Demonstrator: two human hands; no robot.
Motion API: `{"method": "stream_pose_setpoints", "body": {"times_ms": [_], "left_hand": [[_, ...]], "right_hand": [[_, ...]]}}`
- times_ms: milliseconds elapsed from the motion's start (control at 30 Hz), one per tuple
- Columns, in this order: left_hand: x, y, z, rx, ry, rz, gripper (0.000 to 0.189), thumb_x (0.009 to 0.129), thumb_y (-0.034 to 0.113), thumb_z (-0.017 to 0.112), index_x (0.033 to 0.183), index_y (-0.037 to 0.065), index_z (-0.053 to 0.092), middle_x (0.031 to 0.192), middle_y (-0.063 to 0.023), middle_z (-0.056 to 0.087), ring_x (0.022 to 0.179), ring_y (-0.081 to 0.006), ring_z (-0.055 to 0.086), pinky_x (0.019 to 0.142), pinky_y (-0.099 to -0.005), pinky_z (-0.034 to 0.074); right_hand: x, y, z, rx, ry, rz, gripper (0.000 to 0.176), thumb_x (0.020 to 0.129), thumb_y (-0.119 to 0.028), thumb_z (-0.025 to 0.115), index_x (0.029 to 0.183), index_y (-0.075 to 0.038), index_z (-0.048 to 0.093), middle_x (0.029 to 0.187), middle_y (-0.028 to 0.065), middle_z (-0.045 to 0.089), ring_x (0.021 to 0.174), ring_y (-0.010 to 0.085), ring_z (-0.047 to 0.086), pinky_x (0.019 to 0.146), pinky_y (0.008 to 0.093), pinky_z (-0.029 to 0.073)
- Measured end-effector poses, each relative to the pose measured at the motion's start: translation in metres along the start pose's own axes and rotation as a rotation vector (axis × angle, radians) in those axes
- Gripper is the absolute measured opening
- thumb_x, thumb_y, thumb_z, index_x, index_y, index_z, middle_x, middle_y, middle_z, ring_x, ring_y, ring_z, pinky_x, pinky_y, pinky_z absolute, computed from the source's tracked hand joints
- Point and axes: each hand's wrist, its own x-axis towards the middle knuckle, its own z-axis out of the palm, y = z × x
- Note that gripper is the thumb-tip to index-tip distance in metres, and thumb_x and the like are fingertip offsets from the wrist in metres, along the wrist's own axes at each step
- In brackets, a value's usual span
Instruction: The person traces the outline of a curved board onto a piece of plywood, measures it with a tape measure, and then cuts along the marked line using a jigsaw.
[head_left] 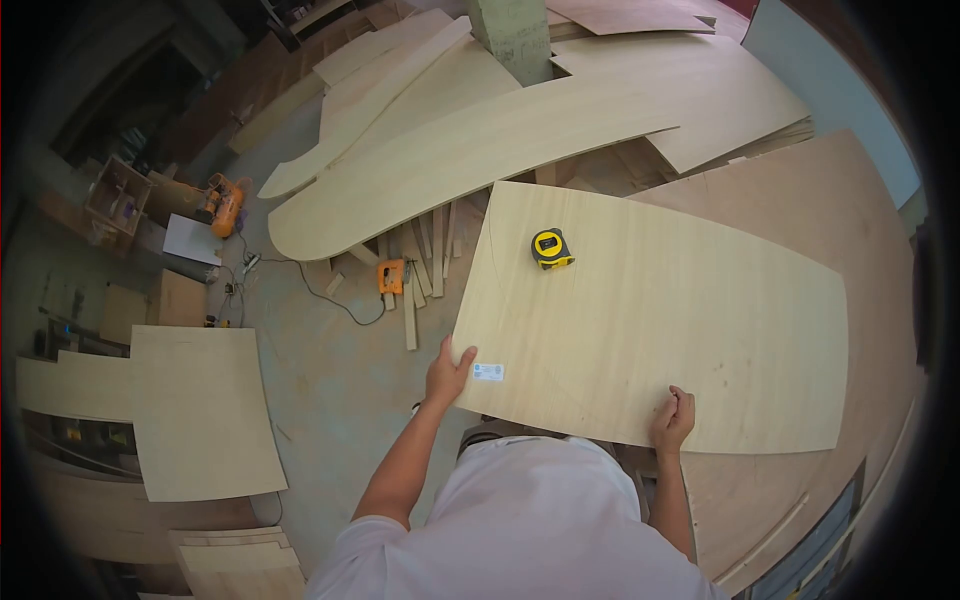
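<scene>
A pale plywood panel point(640, 320) lies in front of me on a larger brown board. My left hand point(447, 372) is closed on the panel's left edge near the front corner, its thumb on top beside a small white label point(488, 372). Near the front edge, my right hand point(674, 418) rests over the panel with its fingers curled in; whatever they may hold is hidden. A yellow and black tape measure point(551, 248) sits on the panel's far left part, apart from both hands.
The larger brown board point(800, 190) spreads beneath and beyond the panel. Long curved plywood pieces point(440, 150) lie behind, around a concrete pillar point(512, 40). An orange corded power tool point(391, 277) and wood strips are on the floor. More plywood point(200, 410) stands at left.
</scene>
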Motion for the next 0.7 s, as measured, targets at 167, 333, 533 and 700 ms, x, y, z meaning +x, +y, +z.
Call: {"method": "stream_pose_setpoints", "body": {"times_ms": [167, 333, 533, 700], "left_hand": [[0.001, -0.001, 0.001, -0.001, 0.007, -0.003, 0.076, 0.098, 0.06, 0.06, 0.15, 0.008, 0.042, 0.117, -0.0257, 0.071, 0.108, -0.0439, 0.069, 0.091, -0.0491, 0.054], [0.001, 0.004, -0.003, -0.068, -0.017, -0.003, 0.072, 0.098, 0.058, 0.062, 0.147, 0.008, 0.045, 0.116, -0.0247, 0.072, 0.107, -0.0429, 0.07, 0.09, -0.0486, 0.055], [-0.001, 0.009, -0.009, -0.12, -0.041, 0.009, 0.07, 0.098, 0.056, 0.063, 0.146, 0.007, 0.046, 0.115, -0.024, 0.072, 0.106, -0.0422, 0.07, 0.09, -0.0475, 0.055], [0.006, -0.001, -0.005, -0.123, -0.102, -0.015, 0.073, 0.098, 0.057, 0.062, 0.147, 0.006, 0.043, 0.115, -0.0251, 0.072, 0.107, -0.0427, 0.07, 0.09, -0.0475, 0.055]], "right_hand": [[-0.019, -0.028, -0.039, 0.207, -0.324, 0.218, 0.017, 0.096, -0.004, 0.053, 0.105, 0.001, 0.067, 0.076, 0.0067, 0.06, 0.063, 0.013, 0.053, 0.06, 0.0276, 0.044], [-0.105, -0.033, -0.072, 0.416, -0.599, 0.46, 0.016, 0.099, -0.008, 0.056, 0.094, 0.001, 0.068, 0.074, 0.0034, 0.062, 0.062, 0.0074, 0.053, 0.057, 0.0247, 0.042], [-0.198, 0.033, -0.011, 0.318, -0.569, 0.785, 0.02, 0.102, -0.015, 0.061, 0.101, 0.0, 0.074, 0.086, 0.0066, 0.071, 0.075, 0.0098, 0.063, 0.068, 0.0262, 0.05], [-0.186, 0.021, -0.027, 0.441, -0.735, 0.993, 0.021, 0.101, -0.014, 0.065, 0.113, -0.001, 0.076, 0.101, 0.0079, 0.076, 0.092, 0.014, 0.068, 0.083, 0.0288, 0.053]]}}
